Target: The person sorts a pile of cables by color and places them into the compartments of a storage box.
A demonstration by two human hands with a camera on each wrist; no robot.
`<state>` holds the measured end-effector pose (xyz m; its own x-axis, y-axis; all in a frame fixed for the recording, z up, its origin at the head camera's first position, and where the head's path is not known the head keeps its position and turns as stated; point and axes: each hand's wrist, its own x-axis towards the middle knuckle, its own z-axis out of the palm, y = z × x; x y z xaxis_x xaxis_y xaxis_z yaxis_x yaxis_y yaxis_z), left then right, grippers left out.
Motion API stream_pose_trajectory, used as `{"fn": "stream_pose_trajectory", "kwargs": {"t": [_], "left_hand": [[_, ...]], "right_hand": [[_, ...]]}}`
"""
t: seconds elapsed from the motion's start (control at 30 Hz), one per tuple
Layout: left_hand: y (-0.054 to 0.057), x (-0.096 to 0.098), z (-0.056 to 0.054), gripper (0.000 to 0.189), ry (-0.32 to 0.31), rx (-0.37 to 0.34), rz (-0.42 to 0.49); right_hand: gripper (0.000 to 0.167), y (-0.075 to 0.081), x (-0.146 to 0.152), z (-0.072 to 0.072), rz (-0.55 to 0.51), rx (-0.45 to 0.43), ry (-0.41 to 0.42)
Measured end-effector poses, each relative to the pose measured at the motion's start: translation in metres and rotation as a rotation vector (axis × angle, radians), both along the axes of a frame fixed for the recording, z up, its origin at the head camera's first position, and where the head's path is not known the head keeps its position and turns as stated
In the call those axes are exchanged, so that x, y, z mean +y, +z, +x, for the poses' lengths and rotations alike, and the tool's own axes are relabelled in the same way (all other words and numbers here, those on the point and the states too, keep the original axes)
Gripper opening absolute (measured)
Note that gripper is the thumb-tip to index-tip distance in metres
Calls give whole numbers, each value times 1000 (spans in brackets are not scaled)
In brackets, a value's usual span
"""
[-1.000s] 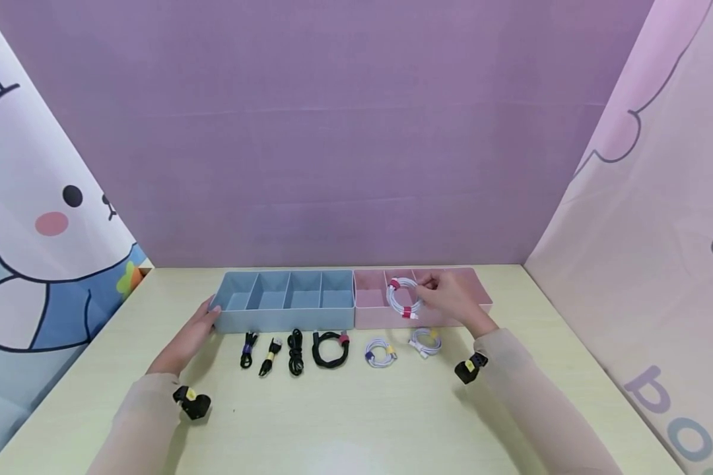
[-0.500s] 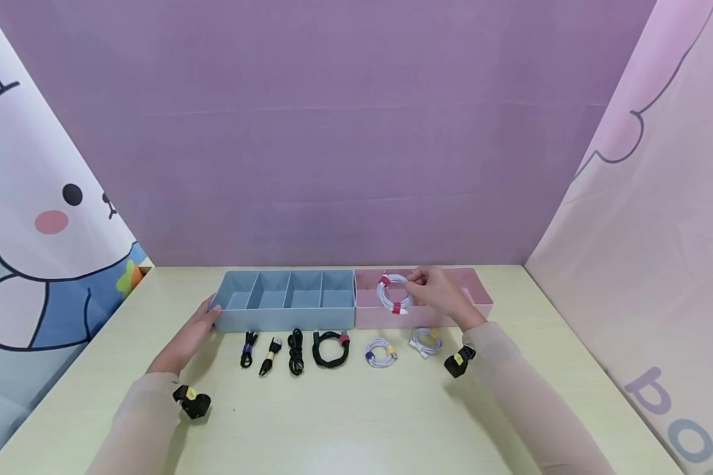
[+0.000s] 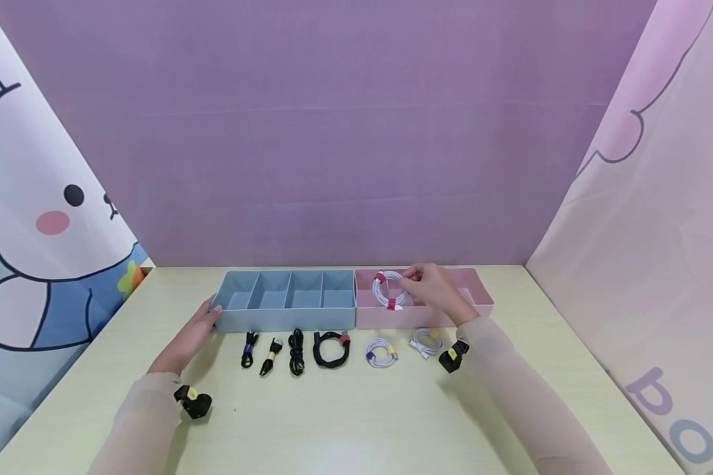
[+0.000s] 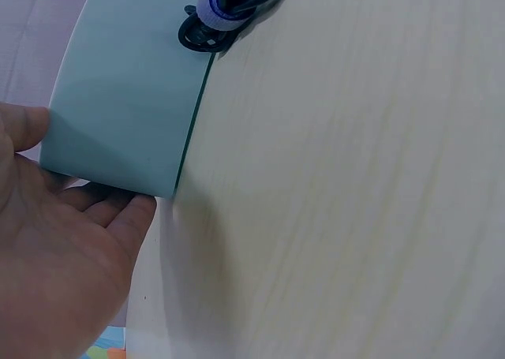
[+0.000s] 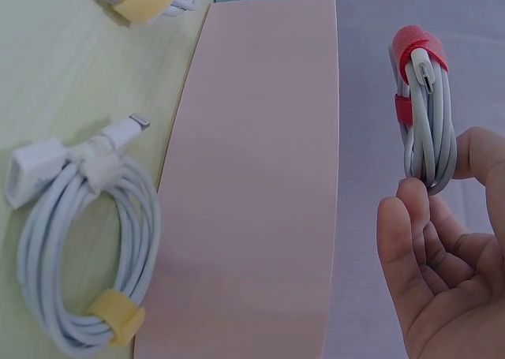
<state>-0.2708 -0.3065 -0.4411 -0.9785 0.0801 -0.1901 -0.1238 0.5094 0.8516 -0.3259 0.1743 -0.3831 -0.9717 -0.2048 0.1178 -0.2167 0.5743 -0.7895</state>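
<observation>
Right hand (image 3: 432, 287), pinching red-banded white cable (image 5: 430, 138), shifted left.

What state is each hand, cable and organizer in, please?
Red-strapped white cable: coiled, held up
Other two white cables: coiled, unheld
Four black cables: wound up, unheld
Blue organizer: upright, uncovered
Pink organizer: upright, uncovered
Left hand: holding blue organizer's end
Right hand: pinching red-strapped white cable

To my eye the table (image 3: 344, 415) is smooth, faintly glossy wood grain. Along its far edge, the blue box (image 3: 285, 320) and pink box (image 3: 398, 320) look smooth, matt plastic; beyond that edge, creased matt cloth (image 3: 356, 132). The lifted white cable (image 5: 430, 138) looks smooth plastic, its red straps (image 5: 410, 42) fuzzy fabric.
</observation>
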Motion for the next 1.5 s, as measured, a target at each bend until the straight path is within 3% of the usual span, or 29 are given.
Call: {"fn": "stream_pose_trajectory", "kwargs": {"t": [0.57,1.0,1.5], "left_hand": [[2,-2,3,76,-6,-11,-1],[0,-3,2,73,-3,-15,2],[1,-2,1,71,4,-20,4]], "right_hand": [[20,-2,-12,-14,130,75,-22],[21,3,-25,-12,79,-33,-5],[21,2,-35,-17,68,-10,-3]]}}
